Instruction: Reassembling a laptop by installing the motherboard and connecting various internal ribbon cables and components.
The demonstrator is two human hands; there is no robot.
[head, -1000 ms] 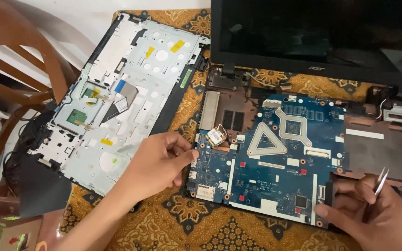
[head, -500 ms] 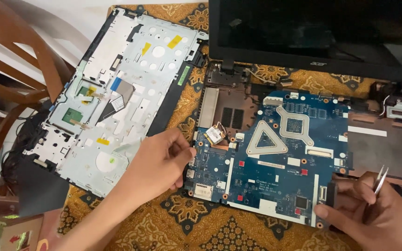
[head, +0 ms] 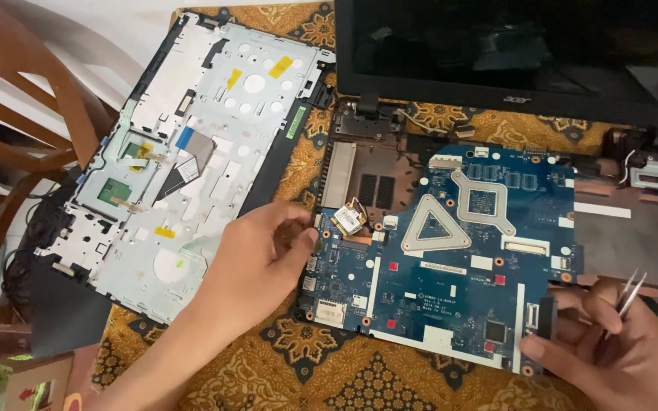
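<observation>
Barely shifting since before: left hand (head: 257, 255) pinching blue motherboard (head: 451, 251) edge, right hand (head: 618, 342) gripping tweezers (head: 631, 291), steadying corner.

— What is lying where on the cloth (head: 291, 365)?

— The motherboard (head: 451, 251) is sitting right of centre, in the laptop base (head: 618, 236). The upturned keyboard cover (head: 184, 152) is lying to its left, and the screen (head: 512, 53) is resting at the far side.

— And the hands?

— The left hand (head: 257, 262) is touching the board's left edge, beside the small card (head: 349, 219). The right hand (head: 618, 342) is holding tweezers (head: 632, 293) at the near right corner.
</observation>
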